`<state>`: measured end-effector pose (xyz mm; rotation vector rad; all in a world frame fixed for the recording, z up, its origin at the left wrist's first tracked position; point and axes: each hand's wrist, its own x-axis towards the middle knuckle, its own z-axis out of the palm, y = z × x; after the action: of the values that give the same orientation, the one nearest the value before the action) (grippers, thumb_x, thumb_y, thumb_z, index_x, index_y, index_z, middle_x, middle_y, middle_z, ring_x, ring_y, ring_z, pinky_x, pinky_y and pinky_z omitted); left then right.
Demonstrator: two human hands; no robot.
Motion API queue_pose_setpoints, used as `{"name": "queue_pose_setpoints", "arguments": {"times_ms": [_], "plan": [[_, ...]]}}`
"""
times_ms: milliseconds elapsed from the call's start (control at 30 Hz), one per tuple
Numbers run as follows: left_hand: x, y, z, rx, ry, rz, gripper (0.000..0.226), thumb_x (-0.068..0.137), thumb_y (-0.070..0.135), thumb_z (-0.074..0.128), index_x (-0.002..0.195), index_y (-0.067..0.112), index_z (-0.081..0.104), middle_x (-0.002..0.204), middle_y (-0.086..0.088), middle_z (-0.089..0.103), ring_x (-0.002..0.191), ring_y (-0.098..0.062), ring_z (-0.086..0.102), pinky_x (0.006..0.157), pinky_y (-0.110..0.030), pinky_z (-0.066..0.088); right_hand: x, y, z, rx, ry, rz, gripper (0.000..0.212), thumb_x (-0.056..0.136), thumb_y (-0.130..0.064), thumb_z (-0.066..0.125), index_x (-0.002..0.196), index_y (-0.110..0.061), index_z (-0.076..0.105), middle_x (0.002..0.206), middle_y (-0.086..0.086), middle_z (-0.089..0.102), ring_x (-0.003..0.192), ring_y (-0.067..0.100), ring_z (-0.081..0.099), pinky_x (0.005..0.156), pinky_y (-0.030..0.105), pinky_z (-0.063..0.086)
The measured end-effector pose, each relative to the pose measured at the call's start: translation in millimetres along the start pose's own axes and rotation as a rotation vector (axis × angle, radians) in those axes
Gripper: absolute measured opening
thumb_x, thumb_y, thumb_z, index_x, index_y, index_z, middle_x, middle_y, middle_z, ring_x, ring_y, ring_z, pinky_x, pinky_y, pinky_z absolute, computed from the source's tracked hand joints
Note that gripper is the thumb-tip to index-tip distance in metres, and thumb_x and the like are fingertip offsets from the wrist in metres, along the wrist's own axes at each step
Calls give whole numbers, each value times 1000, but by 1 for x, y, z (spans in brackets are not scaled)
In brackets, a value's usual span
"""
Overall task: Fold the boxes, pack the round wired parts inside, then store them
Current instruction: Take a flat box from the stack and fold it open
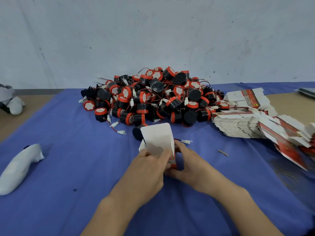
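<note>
I hold a small box (157, 138) in both hands, just above the blue cloth (68, 176) that covers the table in front of me. My left hand (150, 167) grasps its left side, with the thumb pressed against the inside of the white flap, which stands up and open toward the far wall. My right hand (190, 160) curls round the right side, and a strip of the box's red printed face shows between my hands. A thin wire ending in a white connector (186, 141) sticks out to the right at the box's upper edge, just above my right fingers; I cannot tell how much of a part sits inside. Just behind the box lies one black round part (137, 133) on the cloth, and beyond it, near the wall, is the large pile of round wired parts (153, 97), black and red with white plugs. To the right of the pile lie the stacks of flat unfolded boxes (242, 123), fanned out toward the table edge. A small scrap (223, 152) lies on the cloth to my right, and a white wrapped object (18, 167) rests well off to my left.
</note>
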<state>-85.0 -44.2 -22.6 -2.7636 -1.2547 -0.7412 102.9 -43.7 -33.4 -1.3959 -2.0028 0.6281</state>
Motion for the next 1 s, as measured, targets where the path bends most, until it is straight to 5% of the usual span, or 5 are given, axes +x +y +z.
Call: {"name": "queue_pose_setpoints", "arguments": {"times_ms": [267,433,600,800,1000], "plan": [[16,13,-20,-321,589,-127,18,102,33,42,105,31,59,99,19,64,94,-2,56,79,-16,42,-6,15,-11,-2,-27,129,57,83,-37,80,116,-61,40,118,-34,58,113,-14,51,85,7,43],[33,-26,1,-454,441,-596,23,101,30,52,124,30,51,118,15,56,113,-8,54,85,-25,44,-11,13,-17,106,-93,157,79,80,-40,82,142,-53,35,134,-30,53,127,-7,47,108,26,43],[51,-44,18,-413,200,-717,70,96,47,57,154,19,28,153,-11,36,138,-30,36,108,-43,37,-17,17,-28,211,-27,264,128,56,-90,65,158,-47,1,149,-38,33,140,-9,29,106,21,35],[58,-51,33,-128,54,-689,77,94,37,61,156,23,18,156,-15,30,133,-39,42,105,-47,38,-15,23,-39,259,138,227,95,66,-99,44,148,-65,12,134,-50,40,131,-23,33,105,21,41],[58,-60,35,-304,333,-731,49,94,43,63,134,27,40,116,-6,60,96,-28,60,75,-39,50,-13,17,-46,293,265,200,82,79,-85,41,152,-57,20,133,-47,42,131,-16,40,114,39,40]]}}
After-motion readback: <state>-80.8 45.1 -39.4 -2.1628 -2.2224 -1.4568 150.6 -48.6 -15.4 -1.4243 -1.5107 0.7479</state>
